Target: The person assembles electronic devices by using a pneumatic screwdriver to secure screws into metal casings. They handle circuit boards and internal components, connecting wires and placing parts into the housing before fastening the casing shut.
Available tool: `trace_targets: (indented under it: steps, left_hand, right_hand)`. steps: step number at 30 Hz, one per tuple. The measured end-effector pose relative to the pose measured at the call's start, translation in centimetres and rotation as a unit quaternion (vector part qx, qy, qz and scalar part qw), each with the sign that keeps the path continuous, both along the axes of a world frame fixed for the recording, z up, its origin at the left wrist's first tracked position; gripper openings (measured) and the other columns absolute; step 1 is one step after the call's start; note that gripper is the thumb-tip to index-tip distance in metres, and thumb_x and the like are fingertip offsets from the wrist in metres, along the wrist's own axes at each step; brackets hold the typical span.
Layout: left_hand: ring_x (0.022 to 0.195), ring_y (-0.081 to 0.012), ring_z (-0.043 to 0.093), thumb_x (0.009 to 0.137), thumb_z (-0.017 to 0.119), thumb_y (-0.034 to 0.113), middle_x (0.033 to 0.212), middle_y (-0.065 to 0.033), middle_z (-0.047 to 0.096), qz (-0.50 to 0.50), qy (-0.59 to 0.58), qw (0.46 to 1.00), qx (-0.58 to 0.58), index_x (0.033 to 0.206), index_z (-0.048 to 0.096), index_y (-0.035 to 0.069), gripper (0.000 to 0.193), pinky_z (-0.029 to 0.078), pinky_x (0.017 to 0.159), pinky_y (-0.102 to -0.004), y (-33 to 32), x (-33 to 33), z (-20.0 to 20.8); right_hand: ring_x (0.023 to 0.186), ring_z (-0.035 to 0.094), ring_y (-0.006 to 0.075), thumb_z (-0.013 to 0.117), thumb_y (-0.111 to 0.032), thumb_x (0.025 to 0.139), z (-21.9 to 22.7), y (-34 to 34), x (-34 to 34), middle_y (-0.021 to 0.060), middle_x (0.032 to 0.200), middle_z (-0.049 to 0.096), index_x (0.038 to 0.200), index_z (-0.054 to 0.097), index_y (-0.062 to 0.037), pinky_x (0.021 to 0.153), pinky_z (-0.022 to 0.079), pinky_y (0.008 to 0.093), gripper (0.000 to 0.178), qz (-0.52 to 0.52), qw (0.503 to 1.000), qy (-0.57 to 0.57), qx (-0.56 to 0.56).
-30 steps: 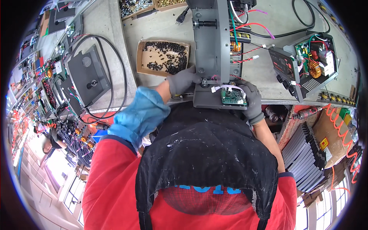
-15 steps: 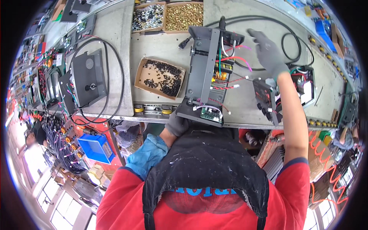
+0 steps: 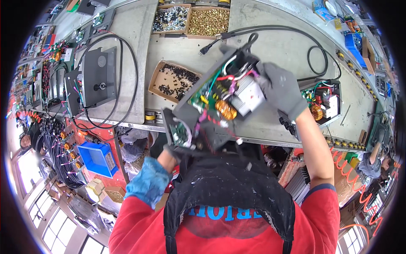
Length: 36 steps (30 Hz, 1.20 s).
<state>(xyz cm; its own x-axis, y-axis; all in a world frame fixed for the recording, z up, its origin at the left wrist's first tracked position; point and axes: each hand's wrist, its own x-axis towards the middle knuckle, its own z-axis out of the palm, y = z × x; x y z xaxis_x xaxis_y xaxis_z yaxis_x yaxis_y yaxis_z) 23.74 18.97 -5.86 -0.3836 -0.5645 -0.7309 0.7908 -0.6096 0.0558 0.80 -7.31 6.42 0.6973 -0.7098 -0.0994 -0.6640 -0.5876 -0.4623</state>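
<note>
Tilted over the front edge of the workbench is a dark grey metal device housing (image 3: 185, 111), its inside facing up. A circuit board, a copper-wound coil (image 3: 226, 109), a silver heat sink and red, white and green wires show in it. My right hand (image 3: 282, 89), in a grey glove, grips its far right end; some fingers are hidden behind it. At the near left end, my left hand (image 3: 172, 153) holds the housing from beneath, mostly hidden. Near my right wrist lies a dark panel with black knobs (image 3: 288, 125), partly covered.
Left of the housing is a cardboard tray (image 3: 163, 91) of black screws. Farther back stand boxes of silver screws (image 3: 171, 19) and brass-coloured parts (image 3: 208, 22). A second open unit (image 3: 332, 101) sits right, another housing (image 3: 99, 76) left. A black power cable (image 3: 292, 28) loops behind.
My right hand has come back from the cable side and taken hold of the housing's far end. The housing has turned and tilted, its wired inside now facing up.
</note>
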Motion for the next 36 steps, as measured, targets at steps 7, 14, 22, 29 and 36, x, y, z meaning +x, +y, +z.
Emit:
trace_targets:
  steps: [7,14,22,29,36]
  left_hand:
    - [0.094,-0.0183,0.06,0.093,0.044,0.036,0.101,-0.0067,0.06,0.028,0.019,0.998,0.043,0.113,0.055,0.011,0.033,0.05,0.083,-0.039,1.8,-8.0,0.1]
    - [0.083,-0.0206,0.062,0.071,0.066,0.013,0.085,-0.0089,0.065,-0.327,-0.528,0.719,-0.312,0.1,0.063,0.008,0.029,0.05,0.074,-0.0331,-8.0,-12.5,0.5]
    - [0.071,-0.0314,0.063,0.071,0.065,0.018,0.077,-0.0126,0.066,-0.042,-0.638,0.66,-0.394,0.086,0.067,0.009,0.018,0.051,0.065,-0.0408,-6.6,-17.3,-3.5]
    - [0.097,-0.0332,0.059,0.081,0.052,0.018,0.107,-0.0165,0.061,-0.057,-0.743,0.657,0.113,0.103,0.063,0.01,0.026,0.047,0.078,-0.0435,-7.9,-6.7,-2.4]
    - [0.128,-0.0293,0.034,0.084,0.054,0.024,0.136,-0.0128,0.038,-0.265,-0.835,0.476,0.082,0.123,0.056,0.031,0.04,0.033,0.1,-0.0423,-11.0,-1.5,-8.4]
  right_hand:
    - [0.086,0.061,0.0358,0.048,-0.037,0.088,-0.6,-4.7,0.4,0.017,0.089,0.065,0.09,0.062,-0.0066,0.075,0.046,0.045,0.034,0.057,0.973,0.21,0.079]
    - [0.103,0.056,0.0364,0.05,-0.037,0.089,-4.2,-14.2,-5.0,0.0204,0.108,0.061,0.115,0.059,-0.0064,0.089,0.043,0.0404,0.041,0.049,0.991,0.122,-0.008]
    - [0.119,0.05,0.0273,0.046,-0.027,0.093,-11.8,-20.6,-11.7,0.02,0.128,0.052,0.132,0.045,-0.0003,0.097,0.039,0.0337,0.047,0.066,0.977,-0.095,0.179]
    - [0.123,0.045,0.0305,0.041,-0.042,0.095,-2.9,-15.4,-7.8,0.0179,0.135,0.045,0.136,0.04,-0.0043,0.103,0.034,0.0331,0.055,0.136,0.978,0.159,-0.017]
    - [0.119,0.049,0.0298,0.051,-0.032,0.09,0.0,-15.1,-11.5,0.0158,0.128,0.052,0.129,0.048,-0.0089,0.1,0.036,0.0361,0.046,0.069,0.981,0.181,0.009]
